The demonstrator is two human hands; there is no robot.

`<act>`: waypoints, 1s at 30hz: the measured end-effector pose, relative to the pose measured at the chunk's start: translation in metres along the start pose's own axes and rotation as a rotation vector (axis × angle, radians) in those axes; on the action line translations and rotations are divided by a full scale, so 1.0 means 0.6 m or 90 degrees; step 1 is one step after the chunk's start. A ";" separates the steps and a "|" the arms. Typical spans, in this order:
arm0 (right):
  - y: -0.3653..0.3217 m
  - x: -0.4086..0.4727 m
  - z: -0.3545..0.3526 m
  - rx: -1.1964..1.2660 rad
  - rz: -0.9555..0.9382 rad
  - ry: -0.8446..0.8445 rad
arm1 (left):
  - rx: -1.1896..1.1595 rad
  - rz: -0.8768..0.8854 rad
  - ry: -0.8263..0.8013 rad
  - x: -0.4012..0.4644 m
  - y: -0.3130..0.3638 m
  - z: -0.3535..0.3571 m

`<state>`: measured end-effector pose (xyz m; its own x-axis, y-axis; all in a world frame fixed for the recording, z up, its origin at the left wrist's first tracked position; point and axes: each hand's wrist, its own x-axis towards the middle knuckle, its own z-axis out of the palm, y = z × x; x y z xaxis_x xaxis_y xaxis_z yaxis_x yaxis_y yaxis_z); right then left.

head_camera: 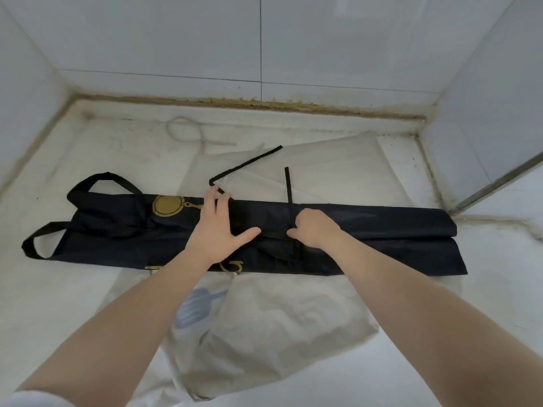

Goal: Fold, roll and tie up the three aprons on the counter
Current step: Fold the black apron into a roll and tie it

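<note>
Your black apron (367, 230) lies folded into a long band across the pale counter (58, 304), running left to right, with its neck loop (97, 183) and another black loop (35, 245) trailing off the left end. A gold print (167, 204) shows on the band near your left hand, and a bit more gold peeks out at the near edge. Your left hand (219, 227) lies flat on the middle of the band, fingers straight and spread, thumb pointing right; the fingertips (214, 193) reach the far edge where a black tie (246, 164) bends and runs off up and to the right. Your right hand (314, 230) sits just beside the left one, on the band too, with fingers curled down into the cloth at the spot where a second tie (288, 185) crosses the band and sticks out straight past the far edge; you seem to be pinching that tie or the fold under it, though which one you cannot tell. Under the black apron lies a beige apron (264, 333), spread out and creased, reaching toward you and away toward the tiled wall (352, 39), with a grey-blue spatula print (194, 306) near your left forearm. A pale cord (185, 133) lies looped on the counter beyond it, near the wall
</note>
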<state>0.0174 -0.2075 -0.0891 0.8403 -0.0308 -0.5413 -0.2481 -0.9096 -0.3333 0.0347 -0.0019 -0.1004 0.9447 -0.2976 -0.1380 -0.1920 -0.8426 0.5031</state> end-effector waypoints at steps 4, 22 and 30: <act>-0.049 0.013 -0.043 0.287 0.033 0.009 | -0.054 -0.044 -0.121 0.013 -0.013 -0.023; -0.085 0.023 0.031 -0.001 -0.183 0.025 | 0.058 0.113 -0.154 0.031 -0.051 -0.028; -0.053 -0.001 0.036 -0.089 -0.185 0.171 | 0.077 0.124 -0.293 0.041 -0.056 -0.063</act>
<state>0.0144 -0.1698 -0.0949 0.9660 0.1451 -0.2139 0.0700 -0.9435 -0.3240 0.0744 0.0357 -0.0884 0.6789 -0.5978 -0.4262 -0.4080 -0.7898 0.4579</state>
